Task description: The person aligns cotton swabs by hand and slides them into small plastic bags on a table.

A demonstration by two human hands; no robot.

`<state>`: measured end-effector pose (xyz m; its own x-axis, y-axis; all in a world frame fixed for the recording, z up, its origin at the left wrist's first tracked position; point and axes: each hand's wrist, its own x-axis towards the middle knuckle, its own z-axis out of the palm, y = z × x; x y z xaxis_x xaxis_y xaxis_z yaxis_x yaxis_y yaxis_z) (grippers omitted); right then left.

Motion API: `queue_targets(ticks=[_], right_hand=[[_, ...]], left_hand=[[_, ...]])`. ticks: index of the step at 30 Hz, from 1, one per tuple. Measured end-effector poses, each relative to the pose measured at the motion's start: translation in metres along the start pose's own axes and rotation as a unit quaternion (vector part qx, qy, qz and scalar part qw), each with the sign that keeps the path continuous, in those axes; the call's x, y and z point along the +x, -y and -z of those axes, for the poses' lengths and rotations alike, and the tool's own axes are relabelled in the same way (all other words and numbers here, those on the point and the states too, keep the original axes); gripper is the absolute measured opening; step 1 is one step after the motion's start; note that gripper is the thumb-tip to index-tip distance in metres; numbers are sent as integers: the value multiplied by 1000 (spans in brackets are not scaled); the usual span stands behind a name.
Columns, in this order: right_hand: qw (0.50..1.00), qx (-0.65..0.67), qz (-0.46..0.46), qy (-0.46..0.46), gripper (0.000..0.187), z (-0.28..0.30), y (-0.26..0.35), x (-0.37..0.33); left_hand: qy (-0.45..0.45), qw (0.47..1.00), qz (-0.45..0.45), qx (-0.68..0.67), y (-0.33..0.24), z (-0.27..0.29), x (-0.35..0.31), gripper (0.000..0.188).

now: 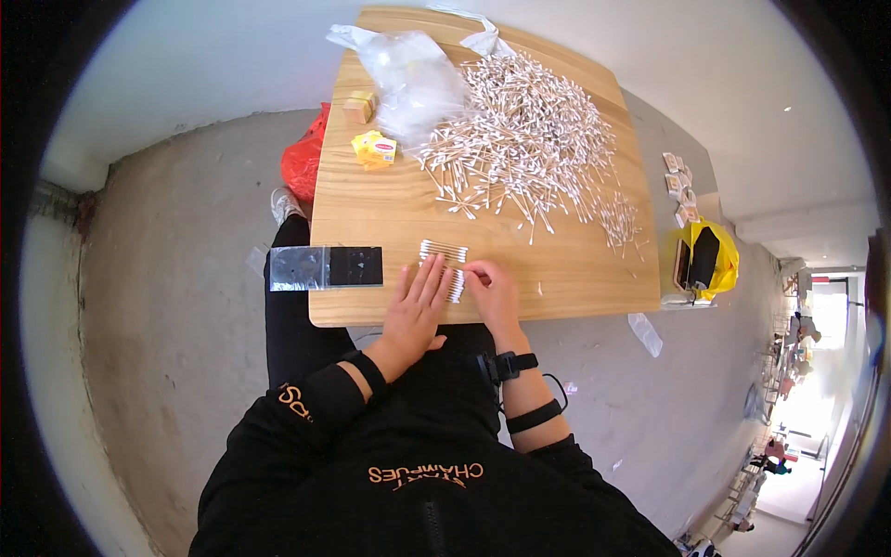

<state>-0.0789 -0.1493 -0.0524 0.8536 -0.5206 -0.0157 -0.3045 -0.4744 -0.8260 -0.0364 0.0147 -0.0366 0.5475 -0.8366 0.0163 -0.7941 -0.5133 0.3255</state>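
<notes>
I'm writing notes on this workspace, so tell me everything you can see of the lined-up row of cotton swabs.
The row of cotton swabs lies flat near the front edge of the wooden table, its slim sticks side by side, pointing roughly left to right. White, cotton-like tips show. The left hand lies across it, hiding its middle; the right hand's fingertips are at its right edge.

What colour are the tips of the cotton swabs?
The cotton swabs are white-tipped; the head view shows this best.
</notes>
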Motion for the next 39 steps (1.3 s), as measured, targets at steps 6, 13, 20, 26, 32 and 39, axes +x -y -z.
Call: queue_targets(ticks=[6,13,20,26,32,39], right_hand=[[929,315,-157,-114,30,-25,15,-16],[895,377,-110,-212,47,-41,20,-12],[898,382,-96,-198,51,-51,17,-13],[902,382,-59,-190,53,-55,21,-14],[945,282,-17,-165,45,-78,28,-22],[967,228,65,-93,39,-120,71,-22]], left_hand=[[-8,1000,5,11,1,-4,-5,120],[-15,999,48,-15,1,10,-3,120],[-4,1000,22,-8,6,4,-6,120],[11,1000,20,18,5,12,-6,117],[3,1000,23,20,11,1,-17,112],[-4,986,80,144,58,4,-40,107]])
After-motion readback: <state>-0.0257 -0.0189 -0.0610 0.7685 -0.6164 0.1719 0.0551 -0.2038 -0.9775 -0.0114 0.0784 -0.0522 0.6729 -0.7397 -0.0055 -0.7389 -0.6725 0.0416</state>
